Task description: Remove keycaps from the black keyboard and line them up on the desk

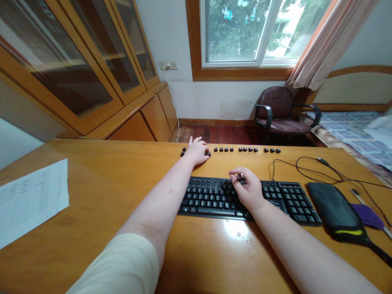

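A black keyboard [211, 204] lies on the wooden desk, with bare sockets showing in part of its top row. Beyond it, loose black keycaps [226, 149] are lined up along the far edge of the desk. My left hand [197, 152] reaches to that line, its thumb and a finger closed around a small keycap [209, 154] at the desk surface; its other fingers are stretched out. Over the upper middle of the keyboard, my right hand [248, 188] is closed in a pinch. Something small, dark and shiny shows between its fingers, mostly hidden.
Right of the keyboard lie a dark padded pouch [335, 208] with a yellow stripe, a purple item [367, 215] and a looped black cable [324, 173]. Printed paper [33, 200] rests at the left. A chair [280, 110] stands beyond the desk.
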The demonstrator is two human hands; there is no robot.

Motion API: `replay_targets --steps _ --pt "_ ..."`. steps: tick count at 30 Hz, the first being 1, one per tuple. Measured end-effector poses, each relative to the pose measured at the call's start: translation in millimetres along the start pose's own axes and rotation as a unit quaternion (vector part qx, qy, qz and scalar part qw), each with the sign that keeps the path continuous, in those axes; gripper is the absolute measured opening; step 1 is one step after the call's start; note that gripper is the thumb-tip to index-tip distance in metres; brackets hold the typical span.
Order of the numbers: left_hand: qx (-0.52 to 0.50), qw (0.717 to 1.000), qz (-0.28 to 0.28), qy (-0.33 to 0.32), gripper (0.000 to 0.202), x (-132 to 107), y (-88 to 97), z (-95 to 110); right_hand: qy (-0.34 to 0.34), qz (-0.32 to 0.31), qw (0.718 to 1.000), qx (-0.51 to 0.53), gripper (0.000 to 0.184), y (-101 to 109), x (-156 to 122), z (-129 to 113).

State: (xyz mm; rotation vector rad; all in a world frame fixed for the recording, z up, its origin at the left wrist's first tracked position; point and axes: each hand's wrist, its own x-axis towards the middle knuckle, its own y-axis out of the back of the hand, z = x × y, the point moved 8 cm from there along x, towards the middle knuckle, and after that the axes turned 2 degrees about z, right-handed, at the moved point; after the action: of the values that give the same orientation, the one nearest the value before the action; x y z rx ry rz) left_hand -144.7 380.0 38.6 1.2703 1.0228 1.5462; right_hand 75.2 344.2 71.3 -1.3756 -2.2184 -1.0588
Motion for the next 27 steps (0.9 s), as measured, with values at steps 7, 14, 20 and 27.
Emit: replay_targets --steps 7,14,20,27 --pt "0.012 1.0 -0.005 0.011 0.027 2 9.4 1 -0.009 -0.014 1.0 0.025 0.012 -1 -1 3" --pt "0.0 0.998 0.057 0.035 0.032 -11 98.1 33 -0.077 -0.057 0.987 0.129 0.027 -11 -3 13" --pt "-0.083 0.996 -0.014 0.006 0.03 -46 112.5 92 -0.046 -0.039 0.997 0.052 0.022 6 19 -2" --pt "-0.159 0.981 -0.11 0.026 0.03 -99 26.2 106 -0.066 -0.127 0.989 -0.027 0.011 9 23 10"
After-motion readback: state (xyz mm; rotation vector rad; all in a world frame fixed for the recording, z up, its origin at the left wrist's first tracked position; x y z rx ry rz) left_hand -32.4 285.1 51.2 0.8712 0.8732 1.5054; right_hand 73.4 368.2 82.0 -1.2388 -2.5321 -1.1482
